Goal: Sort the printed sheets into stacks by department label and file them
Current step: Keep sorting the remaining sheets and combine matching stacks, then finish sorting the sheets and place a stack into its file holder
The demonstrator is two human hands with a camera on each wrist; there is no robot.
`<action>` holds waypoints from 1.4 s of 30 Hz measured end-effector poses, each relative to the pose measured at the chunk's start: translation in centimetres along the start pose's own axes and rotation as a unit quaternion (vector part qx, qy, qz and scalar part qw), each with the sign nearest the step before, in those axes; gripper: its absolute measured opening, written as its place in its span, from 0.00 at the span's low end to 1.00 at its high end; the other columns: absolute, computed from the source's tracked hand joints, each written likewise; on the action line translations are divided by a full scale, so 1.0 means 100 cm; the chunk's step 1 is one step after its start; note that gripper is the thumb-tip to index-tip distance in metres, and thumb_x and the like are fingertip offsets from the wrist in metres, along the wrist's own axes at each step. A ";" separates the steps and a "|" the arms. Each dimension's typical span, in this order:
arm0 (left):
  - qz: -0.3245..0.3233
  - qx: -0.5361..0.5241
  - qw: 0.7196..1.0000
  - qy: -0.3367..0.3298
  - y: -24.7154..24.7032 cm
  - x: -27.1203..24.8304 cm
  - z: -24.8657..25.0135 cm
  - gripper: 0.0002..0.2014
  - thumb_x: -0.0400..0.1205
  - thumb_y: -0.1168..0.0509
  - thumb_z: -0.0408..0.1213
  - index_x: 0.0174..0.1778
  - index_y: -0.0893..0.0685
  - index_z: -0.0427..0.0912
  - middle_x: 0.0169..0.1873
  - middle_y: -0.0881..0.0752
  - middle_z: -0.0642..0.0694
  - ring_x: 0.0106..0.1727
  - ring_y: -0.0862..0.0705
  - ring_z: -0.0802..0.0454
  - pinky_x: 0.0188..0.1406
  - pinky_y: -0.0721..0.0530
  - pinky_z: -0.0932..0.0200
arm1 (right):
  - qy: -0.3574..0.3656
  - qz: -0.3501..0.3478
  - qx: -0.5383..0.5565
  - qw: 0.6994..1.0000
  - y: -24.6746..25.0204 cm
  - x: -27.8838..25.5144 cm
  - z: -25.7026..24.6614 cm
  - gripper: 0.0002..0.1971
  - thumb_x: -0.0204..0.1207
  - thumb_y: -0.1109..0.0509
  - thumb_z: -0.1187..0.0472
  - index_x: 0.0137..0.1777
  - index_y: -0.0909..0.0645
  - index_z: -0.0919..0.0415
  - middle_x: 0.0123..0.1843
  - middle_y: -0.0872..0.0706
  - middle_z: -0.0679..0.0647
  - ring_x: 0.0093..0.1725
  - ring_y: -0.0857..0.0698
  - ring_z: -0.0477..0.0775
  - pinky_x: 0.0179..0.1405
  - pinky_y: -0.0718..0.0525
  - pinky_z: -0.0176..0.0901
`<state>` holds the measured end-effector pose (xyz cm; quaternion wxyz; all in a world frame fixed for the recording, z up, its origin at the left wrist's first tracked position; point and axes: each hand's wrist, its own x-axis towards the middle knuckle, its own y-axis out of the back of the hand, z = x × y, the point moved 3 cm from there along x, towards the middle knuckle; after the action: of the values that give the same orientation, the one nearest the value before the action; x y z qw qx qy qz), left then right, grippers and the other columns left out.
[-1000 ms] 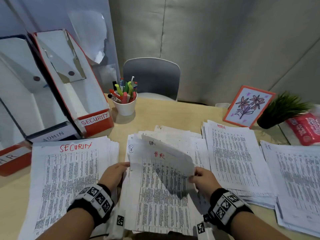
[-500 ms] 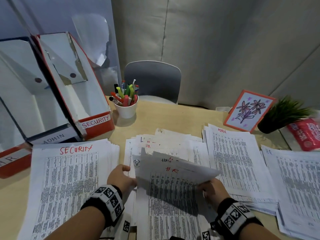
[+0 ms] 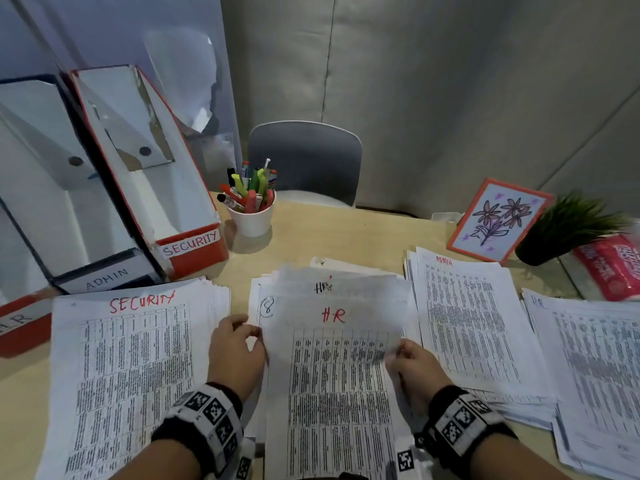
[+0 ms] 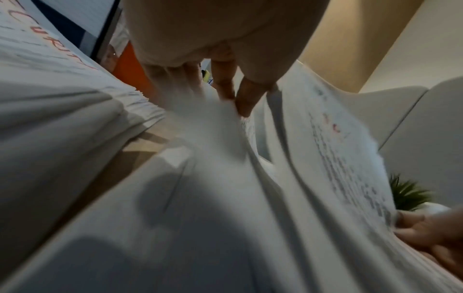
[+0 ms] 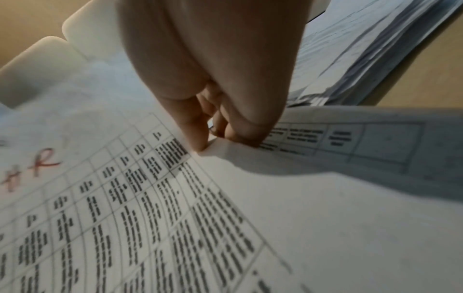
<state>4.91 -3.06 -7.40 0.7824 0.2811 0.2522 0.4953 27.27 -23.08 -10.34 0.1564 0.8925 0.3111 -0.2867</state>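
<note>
A printed sheet marked HR [image 3: 332,344] in red lies on top of the middle pile [image 3: 311,282], blurred with motion. My right hand [image 3: 398,355] pinches its right edge; the right wrist view shows the thumb and fingers of that hand [image 5: 209,142] closed on the paper's edge. My left hand [image 3: 251,336] grips the pile's left edge, and in the left wrist view this hand [image 4: 235,99] has paper between thumb and fingers. Sorted stacks lie around: SECURITY [image 3: 131,375] on the left, ADMIN [image 3: 464,323] on the right, HR [image 3: 595,358] at the far right.
Three file boxes stand at the back left, labelled SECURITY [image 3: 190,242], ADMIN [image 3: 107,278] and HR [image 3: 17,320]. A white cup of pens [image 3: 251,220] stands behind the middle pile. A flower card [image 3: 498,220], a small plant [image 3: 568,230] and a red packet [image 3: 613,265] stand at the back right.
The HR sheet that my right hand held raised and curled has come down flatter over the middle pile. Both hands stay at the pile's edges.
</note>
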 end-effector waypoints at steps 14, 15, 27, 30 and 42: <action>-0.241 -0.110 0.964 0.014 0.003 -0.010 0.043 0.11 0.73 0.24 0.34 0.47 0.17 0.48 0.44 0.11 0.54 0.46 0.13 0.59 0.51 0.15 0.57 | 0.025 -0.022 -0.198 0.980 -0.011 -0.006 -0.023 0.10 0.76 0.35 0.69 0.48 0.17 0.54 0.49 0.11 0.52 0.51 0.13 0.52 0.55 0.15 0.47; -0.240 -0.126 0.962 0.004 0.007 -0.008 0.050 0.10 0.73 0.24 0.33 0.46 0.16 0.46 0.43 0.10 0.51 0.45 0.11 0.56 0.49 0.13 0.58 | 0.027 -0.030 -0.187 0.981 -0.011 -0.010 -0.028 0.09 0.77 0.34 0.69 0.50 0.17 0.55 0.49 0.11 0.52 0.49 0.13 0.52 0.51 0.14 0.45; -0.267 -0.269 0.922 -0.078 0.077 -0.008 0.116 0.14 0.75 0.30 0.22 0.56 0.14 0.36 0.49 0.08 0.48 0.52 0.10 0.54 0.49 0.15 0.68 | 0.094 -0.184 0.041 0.978 -0.019 -0.035 -0.104 0.17 0.65 0.23 0.66 0.55 0.16 0.59 0.54 0.11 0.59 0.51 0.12 0.55 0.51 0.17 0.48; -0.158 -0.292 0.941 -0.061 0.083 0.001 0.104 0.12 0.75 0.27 0.30 0.54 0.13 0.38 0.46 0.08 0.45 0.50 0.10 0.46 0.53 0.12 0.50 | 0.220 -0.084 0.036 0.971 -0.012 -0.049 -0.130 0.12 0.67 0.24 0.72 0.48 0.14 0.59 0.47 0.08 0.54 0.50 0.11 0.54 0.54 0.14 0.47; -0.081 -0.263 0.961 -0.002 0.027 -0.008 0.072 0.09 0.83 0.35 0.34 0.54 0.23 0.51 0.48 0.15 0.56 0.52 0.15 0.51 0.44 0.18 0.58 | 0.261 -0.070 -0.291 0.918 -0.035 -0.064 -0.089 0.21 0.86 0.45 0.64 0.77 0.38 0.53 0.64 0.20 0.54 0.62 0.22 0.53 0.62 0.22 0.45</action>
<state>7.72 -4.22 -0.29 0.8668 0.0452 0.1336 0.4783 24.62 -19.34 0.16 0.3023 0.8264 0.4725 0.0492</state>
